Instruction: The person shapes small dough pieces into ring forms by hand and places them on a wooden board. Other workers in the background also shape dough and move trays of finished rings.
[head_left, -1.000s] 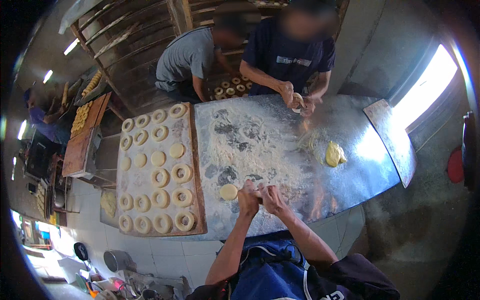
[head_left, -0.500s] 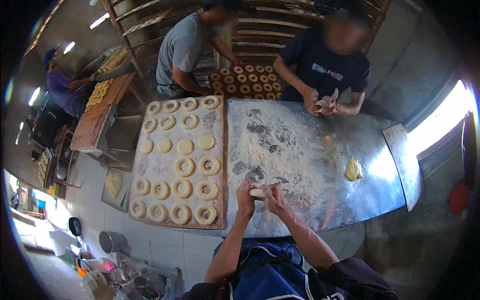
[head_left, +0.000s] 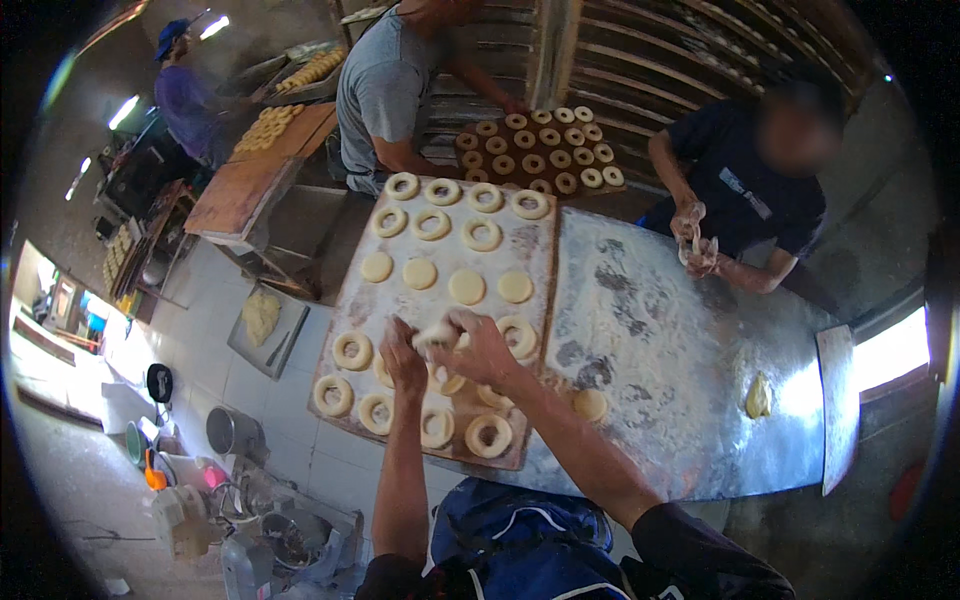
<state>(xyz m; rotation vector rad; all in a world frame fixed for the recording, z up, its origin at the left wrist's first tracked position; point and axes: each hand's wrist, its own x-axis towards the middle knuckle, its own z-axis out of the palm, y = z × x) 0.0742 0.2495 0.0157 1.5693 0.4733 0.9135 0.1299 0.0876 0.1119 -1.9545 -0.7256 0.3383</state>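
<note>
Floury board (head_left: 370, 310) below; pale dough piece (head_left: 433, 338), blurred, in right hand (head_left: 477, 347).

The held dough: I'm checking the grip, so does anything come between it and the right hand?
Nothing visible does: the bare right hand holds the dough directly, above the floured board.

Metal table (head_left: 690, 440), center right: flour (head_left: 640, 310), dough disc (head_left: 590, 405), yellowish lump (head_left: 759, 396). Brown-edged board (head_left: 352, 305), center: dough rings (head_left: 472, 438), flat rounds (head_left: 466, 287).
</note>
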